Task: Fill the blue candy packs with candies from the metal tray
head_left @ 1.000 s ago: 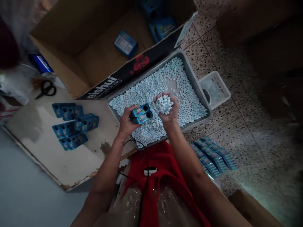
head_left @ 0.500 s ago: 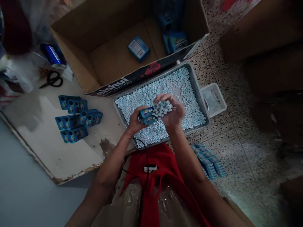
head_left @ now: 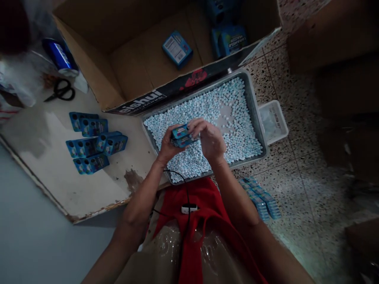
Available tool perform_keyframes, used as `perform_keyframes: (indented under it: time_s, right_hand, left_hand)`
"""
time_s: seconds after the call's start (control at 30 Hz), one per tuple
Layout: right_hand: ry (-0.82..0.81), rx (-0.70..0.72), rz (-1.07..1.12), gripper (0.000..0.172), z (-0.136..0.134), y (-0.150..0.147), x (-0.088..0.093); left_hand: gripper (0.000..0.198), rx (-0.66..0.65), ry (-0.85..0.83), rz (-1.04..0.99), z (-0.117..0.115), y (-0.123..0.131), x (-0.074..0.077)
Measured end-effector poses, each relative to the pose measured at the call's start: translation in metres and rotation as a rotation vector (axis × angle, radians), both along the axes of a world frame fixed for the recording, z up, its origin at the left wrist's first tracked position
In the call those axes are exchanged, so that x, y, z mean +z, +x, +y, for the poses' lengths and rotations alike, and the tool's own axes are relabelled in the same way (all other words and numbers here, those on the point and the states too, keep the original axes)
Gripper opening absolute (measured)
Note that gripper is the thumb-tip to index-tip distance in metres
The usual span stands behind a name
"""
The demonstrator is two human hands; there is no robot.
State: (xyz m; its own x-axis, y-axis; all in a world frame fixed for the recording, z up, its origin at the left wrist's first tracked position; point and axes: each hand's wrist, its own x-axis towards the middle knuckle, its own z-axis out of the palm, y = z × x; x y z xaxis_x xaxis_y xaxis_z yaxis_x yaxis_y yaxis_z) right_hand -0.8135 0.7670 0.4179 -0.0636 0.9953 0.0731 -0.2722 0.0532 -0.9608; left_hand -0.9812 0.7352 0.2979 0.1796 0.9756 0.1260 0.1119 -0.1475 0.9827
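My left hand (head_left: 168,149) is closed around small blue candy boxes (head_left: 181,135), at least two pressed together, held above the metal tray (head_left: 259,128). Over their right end curls my right hand (head_left: 211,140), fingertips touching the upper box. A few pale candies (head_left: 196,138) show under those fingers; the palm's inside is mostly hidden. Loose white and light-blue candies (head_left: 201,161) spread through the tray below, with a bare patch of its bottom at the right.
Several blue boxes (head_left: 96,162) stand grouped on the worn table (head_left: 100,197) at left, near black scissors (head_left: 62,90) and a blue can (head_left: 60,57). A cardboard carton (head_left: 133,79) behind the tray contains blue boxes. A clear plastic tub (head_left: 274,122) sits right; stacked blue packs (head_left: 260,197) lie lower right.
The heap of candies in my right palm has largely gone from view. My right hand has turned over and moved left, its fingers now against the boxes' end. The left hand keeps its hold.
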Motion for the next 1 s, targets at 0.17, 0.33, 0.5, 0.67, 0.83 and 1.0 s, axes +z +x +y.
perform_keyframes:
  time_s: [0.17,0.33,0.5,0.67,0.83,1.0]
  right_hand:
    - [-0.062,-0.329,-0.430,0.052,-0.037,0.017,-0.033]
    - [-0.377,-0.397,-1.204,0.074,-0.125,0.009,-0.103]
    - [-0.361,-0.307,-1.482,0.097,-0.132,-0.019,-0.155]
    - [-0.254,-0.571,-1.268,0.066,-0.063,-0.009,-0.167]
    - [-0.158,-0.665,-0.645,0.057,-0.043,0.005,-0.150]
    - [-0.361,-0.553,0.104,0.074,-0.047,0.025,-0.147]
  left_hand:
    - [0.089,0.020,-0.067,-0.020,0.018,-0.023,-0.019]
    - [0.093,0.087,-0.258,-0.105,0.060,-0.051,-0.036]
    - [0.095,-0.003,-0.322,-0.159,0.079,-0.035,-0.039]
    - [0.098,-0.058,-0.433,-0.233,0.056,-0.002,-0.042]
    - [0.095,-0.126,-0.686,-0.506,0.022,0.035,-0.044]
    - [0.102,-0.303,-0.720,-0.568,0.013,0.068,-0.026]
